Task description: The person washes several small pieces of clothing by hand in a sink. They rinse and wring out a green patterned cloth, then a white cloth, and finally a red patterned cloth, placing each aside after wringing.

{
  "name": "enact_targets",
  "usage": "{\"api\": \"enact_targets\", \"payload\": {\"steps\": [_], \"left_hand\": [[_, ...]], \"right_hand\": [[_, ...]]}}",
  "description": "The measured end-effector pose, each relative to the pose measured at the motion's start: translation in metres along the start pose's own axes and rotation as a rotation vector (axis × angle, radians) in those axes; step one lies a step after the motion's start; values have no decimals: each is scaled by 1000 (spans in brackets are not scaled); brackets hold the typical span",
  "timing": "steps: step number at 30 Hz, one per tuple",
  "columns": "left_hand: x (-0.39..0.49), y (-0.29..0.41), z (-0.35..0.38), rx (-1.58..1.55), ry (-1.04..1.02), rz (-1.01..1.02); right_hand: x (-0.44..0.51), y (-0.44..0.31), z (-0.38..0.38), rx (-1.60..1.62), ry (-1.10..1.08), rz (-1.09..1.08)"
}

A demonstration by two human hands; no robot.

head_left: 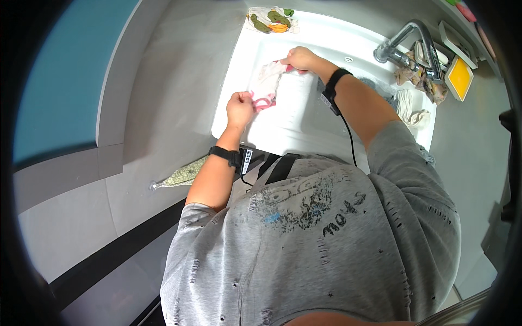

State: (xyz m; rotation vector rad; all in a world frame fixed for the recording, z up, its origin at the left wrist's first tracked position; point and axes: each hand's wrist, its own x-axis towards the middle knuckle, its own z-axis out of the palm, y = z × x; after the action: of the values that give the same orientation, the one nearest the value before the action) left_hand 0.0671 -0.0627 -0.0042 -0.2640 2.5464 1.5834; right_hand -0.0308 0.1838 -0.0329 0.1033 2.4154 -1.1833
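Note:
A small white sock-like cloth (266, 80) with pink ends is stretched between my hands over a white ceramic sink (265, 134). My left hand (239, 109) pinches the lower end, beside a pink band. At the upper end, my right hand (301, 59) grips the pink part between thumb and fingers. Just right of the cloth is the pale, ridged washboard slope (291, 100) of the sink. Dark wet fabric (369, 85) lies in the basin, partly hidden behind my right forearm.
A chrome faucet (408, 45) rises at the sink's back right. Near it are a yellow soap dish (459, 78) and a crumpled patterned cloth (432, 89). White cloth (412, 112) hangs on the right rim. A green-and-orange patterned cloth (273, 20) rests on the far left corner.

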Motion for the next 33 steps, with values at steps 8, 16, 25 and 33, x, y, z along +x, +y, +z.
{"api": "enact_targets", "payload": {"steps": [8,16,25,33], "left_hand": [[-20,0,38,979,-194,467],[-19,13,38,1001,-753,403],[-31,25,37,1188,-787,416],[-32,28,33,1247,-831,442]], "right_hand": [[26,-4,43,-428,102,-330],[-52,-26,81,-632,-274,-544],[-50,-3,47,-780,345,-505],[-44,3,36,-783,361,-167]]}}
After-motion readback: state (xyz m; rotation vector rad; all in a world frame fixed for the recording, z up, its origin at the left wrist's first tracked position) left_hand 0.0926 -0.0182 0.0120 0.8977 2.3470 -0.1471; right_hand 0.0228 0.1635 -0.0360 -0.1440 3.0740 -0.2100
